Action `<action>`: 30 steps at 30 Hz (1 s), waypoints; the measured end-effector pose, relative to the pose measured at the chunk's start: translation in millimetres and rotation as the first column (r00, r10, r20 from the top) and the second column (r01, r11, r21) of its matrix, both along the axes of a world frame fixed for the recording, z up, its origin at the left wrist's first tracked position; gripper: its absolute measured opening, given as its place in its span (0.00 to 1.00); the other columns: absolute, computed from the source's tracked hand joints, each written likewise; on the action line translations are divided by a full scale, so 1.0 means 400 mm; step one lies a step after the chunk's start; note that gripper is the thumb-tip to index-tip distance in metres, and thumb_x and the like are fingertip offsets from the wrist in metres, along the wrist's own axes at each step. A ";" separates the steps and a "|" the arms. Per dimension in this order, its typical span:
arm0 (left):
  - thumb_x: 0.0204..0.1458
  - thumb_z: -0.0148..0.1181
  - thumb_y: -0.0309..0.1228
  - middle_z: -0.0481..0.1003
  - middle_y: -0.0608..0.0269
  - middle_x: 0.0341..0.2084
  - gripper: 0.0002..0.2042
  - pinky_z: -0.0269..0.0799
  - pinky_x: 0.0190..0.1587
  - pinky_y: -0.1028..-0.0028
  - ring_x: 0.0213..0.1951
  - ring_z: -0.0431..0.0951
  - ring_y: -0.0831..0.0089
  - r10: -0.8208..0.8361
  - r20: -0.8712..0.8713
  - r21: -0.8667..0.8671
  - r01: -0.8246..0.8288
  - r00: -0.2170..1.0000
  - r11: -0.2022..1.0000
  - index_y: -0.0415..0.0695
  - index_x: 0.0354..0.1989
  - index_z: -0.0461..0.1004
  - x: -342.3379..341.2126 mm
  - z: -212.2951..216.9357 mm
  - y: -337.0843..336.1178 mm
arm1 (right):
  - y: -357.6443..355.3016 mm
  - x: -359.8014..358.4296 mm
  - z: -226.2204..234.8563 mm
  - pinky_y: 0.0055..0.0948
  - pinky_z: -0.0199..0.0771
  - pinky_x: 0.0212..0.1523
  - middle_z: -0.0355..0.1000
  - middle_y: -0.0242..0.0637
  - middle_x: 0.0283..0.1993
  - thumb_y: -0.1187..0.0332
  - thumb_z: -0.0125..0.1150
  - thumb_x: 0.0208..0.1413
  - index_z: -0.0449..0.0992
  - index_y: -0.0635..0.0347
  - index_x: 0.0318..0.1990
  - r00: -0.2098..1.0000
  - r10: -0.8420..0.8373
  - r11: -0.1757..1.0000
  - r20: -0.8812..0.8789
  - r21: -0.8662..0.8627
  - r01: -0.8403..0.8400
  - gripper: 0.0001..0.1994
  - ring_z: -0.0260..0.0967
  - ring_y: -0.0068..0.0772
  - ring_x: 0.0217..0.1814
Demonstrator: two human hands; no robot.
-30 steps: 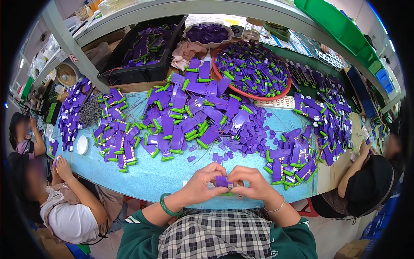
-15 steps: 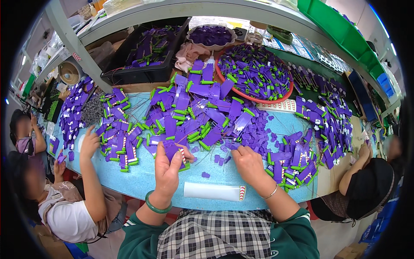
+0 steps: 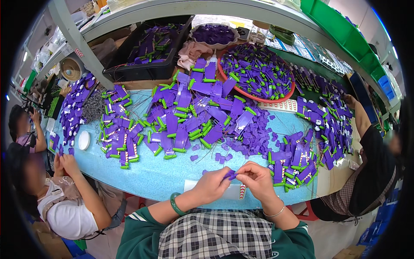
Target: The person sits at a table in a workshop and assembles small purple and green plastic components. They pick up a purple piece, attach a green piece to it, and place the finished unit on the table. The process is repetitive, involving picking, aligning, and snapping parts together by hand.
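Close together in front of my body, my left hand (image 3: 214, 184) and my right hand (image 3: 258, 179) are both closed, fingertips meeting at a small purple piece (image 3: 231, 175). Its exact shape is mostly hidden by the fingers. Below them lies a white strip (image 3: 189, 184) with red arrow marks at its right end, partly covered by my left hand. Just beyond, small loose purple pieces (image 3: 252, 140) are heaped on the blue tabletop (image 3: 172, 172). Flat purple parts with green ends (image 3: 181, 114) and thin wires pile up behind them.
More purple-and-green parts lie at left (image 3: 118, 140) and right (image 3: 297, 164). A red round basket (image 3: 278, 100), a black bin (image 3: 142, 71) and a scalloped bowl (image 3: 215, 43) stand under a shelf (image 3: 194, 13). Co-workers sit on both sides; a white lid-like dish (image 3: 84, 140) lies left.
My left hand has moved right and down, and the purple part with a green end no longer shows in it. My right hand has drawn back from the small pieces to meet it.
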State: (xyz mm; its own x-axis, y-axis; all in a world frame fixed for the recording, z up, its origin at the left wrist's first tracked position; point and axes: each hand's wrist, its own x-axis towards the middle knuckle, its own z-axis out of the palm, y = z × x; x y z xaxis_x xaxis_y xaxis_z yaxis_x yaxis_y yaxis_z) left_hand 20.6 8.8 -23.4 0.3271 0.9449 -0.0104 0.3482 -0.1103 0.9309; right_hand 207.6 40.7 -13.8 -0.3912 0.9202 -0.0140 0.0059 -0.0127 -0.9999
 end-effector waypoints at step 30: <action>0.42 0.61 0.29 0.70 0.57 0.28 0.12 0.75 0.30 0.67 0.30 0.76 0.60 0.483 -0.643 0.606 0.010 0.594 0.795 0.42 0.33 0.67 -0.072 -0.012 0.207 | 0.120 0.288 0.183 0.33 0.70 0.31 0.70 0.39 0.29 0.72 0.66 0.43 0.76 0.61 0.32 0.254 -0.756 0.582 0.604 0.797 -0.163 0.08 0.70 0.40 0.32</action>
